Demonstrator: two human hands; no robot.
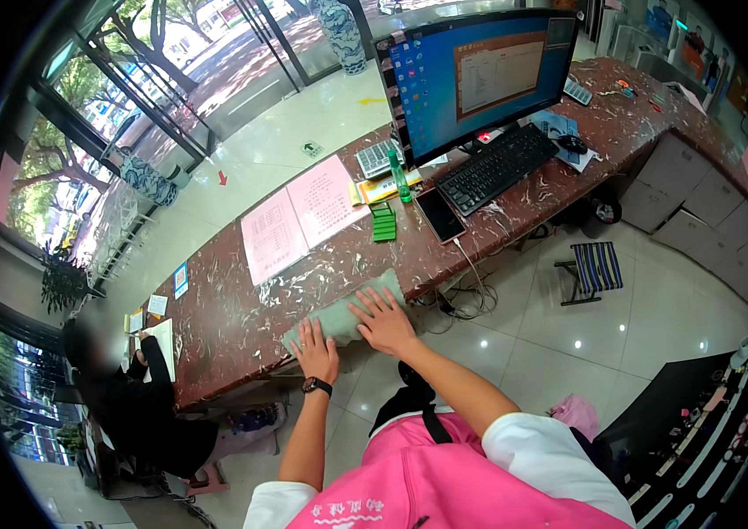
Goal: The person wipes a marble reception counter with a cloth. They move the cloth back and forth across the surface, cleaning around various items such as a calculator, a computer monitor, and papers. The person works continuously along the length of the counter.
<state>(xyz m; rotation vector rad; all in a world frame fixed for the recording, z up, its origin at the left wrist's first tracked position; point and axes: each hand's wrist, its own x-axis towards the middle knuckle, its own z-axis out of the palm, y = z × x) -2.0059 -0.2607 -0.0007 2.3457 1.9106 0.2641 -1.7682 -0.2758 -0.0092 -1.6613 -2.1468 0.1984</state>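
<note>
A grey-green cloth (341, 316) lies spread along the near edge of a reddish-brown marble counter (215, 324). My left hand (316, 354), with a dark watch at the wrist, rests flat on the cloth's left part, fingers slightly apart. Flat on its right part lies my right hand (384, 321), with spread fingers. Beyond the cloth are two pink printed sheets (304, 218) side by side. A green folding stand (384, 223) and a smartphone (440, 215) with a white cable plugged in are further right.
A monitor (480, 79), black keyboard (496, 168), green bottle (399, 176) and calculator (377, 159) stand behind. At the counter's left end a person (129, 397) in black leans over an open notebook (161, 347). Cables (473, 301) hang below; a folding stool (595, 268) stands on the floor.
</note>
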